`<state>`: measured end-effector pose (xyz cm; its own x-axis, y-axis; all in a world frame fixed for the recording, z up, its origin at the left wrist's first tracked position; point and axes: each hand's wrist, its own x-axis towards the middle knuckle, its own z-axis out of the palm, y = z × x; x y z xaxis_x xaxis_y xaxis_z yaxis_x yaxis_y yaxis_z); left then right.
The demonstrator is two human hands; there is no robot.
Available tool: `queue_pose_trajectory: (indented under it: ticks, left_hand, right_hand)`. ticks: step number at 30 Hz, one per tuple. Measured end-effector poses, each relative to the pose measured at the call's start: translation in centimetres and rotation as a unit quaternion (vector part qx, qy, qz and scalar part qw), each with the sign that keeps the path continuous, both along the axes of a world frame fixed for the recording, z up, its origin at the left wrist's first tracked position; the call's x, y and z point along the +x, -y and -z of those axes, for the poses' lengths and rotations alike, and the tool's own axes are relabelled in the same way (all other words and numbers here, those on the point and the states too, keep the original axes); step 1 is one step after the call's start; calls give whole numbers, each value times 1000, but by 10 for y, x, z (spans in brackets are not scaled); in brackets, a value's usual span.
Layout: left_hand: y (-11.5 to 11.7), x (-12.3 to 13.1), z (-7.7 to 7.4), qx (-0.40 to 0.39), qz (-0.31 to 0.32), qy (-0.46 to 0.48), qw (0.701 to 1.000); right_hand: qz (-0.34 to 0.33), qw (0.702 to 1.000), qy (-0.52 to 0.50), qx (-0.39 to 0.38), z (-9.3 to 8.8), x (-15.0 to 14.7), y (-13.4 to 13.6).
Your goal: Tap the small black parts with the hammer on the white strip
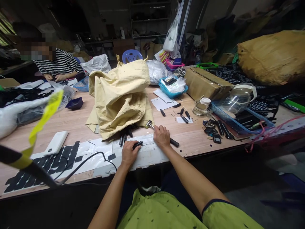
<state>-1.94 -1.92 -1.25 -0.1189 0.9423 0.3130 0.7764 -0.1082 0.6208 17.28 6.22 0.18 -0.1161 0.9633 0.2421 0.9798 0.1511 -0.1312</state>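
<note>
My left hand (129,155) is closed on a small black handle-like piece (138,145), which lies low over a pale board (149,156) at the table's front edge. To its right, my right hand (162,136) grips a small hammer (174,142); the dark handle sticks out below the fist and the metal head points up and left. Several similar black pieces (121,140) poke out from under a beige cloth bag (121,101), just beyond my left hand. More black pieces (182,114) lie loose to the right.
A glass jar (201,106), keys (209,128), a blue basket (240,121) and a cardboard box (205,83) stand right. Leftward are a white power bank (56,143), black stickers (69,156) and a lamp arm with yellow tape (26,162). A co-worker (59,65) sits at the far left.
</note>
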Motion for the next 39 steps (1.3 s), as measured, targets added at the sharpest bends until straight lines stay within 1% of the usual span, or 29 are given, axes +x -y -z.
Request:
queue_pose_trajectory:
  ticks: [4,8,11,14,16,18,20,22,24,27,30,36,39]
  left_hand:
    - [-3,4,4,-6,2,10,1000]
    - [-5,2,3,-10,-3,21,1000]
    - [-5,3,3,-14,-13,26,999]
    - [-6,6,2,-26,-13,28,999]
    - [-7,8,2,-34,-13,31,999]
    - [-8,10,2,-42,-15,35,998]
    - [-9,12,1,-50,-18,38,998]
    - [-9,13,0,-57,-22,40,997]
    - [-10,14,-1,-63,-24,46,997]
    - [-11,15,-1,-69,-28,58,996]
    - [-12,17,-2,-70,-34,65,995]
    - [-13,19,0,-66,-37,65,995]
    - [-12,21,0,-62,-41,71,995]
  right_hand:
    - [1,1000,-4,-2,2,1,0]
    - [0,1000,-8,0,3,3,-1]
    - [-3,1000,-25,-13,1,5,-3]
    - [5,997,-73,-34,-4,12,-4]
    - [-1,991,-132,-21,-7,17,2]
    - [-33,977,-208,10,-9,22,12]
    - [-84,955,-282,26,-10,25,27]
    - [-133,933,-333,15,-11,25,44]
    - [-170,917,-361,-8,-13,23,59]
    - [-204,905,-371,-37,-16,19,75]
    - [-222,904,-361,-48,-16,14,82]
    - [-221,918,-326,-55,-5,9,83]
    - [-209,919,-332,-43,-4,12,80]
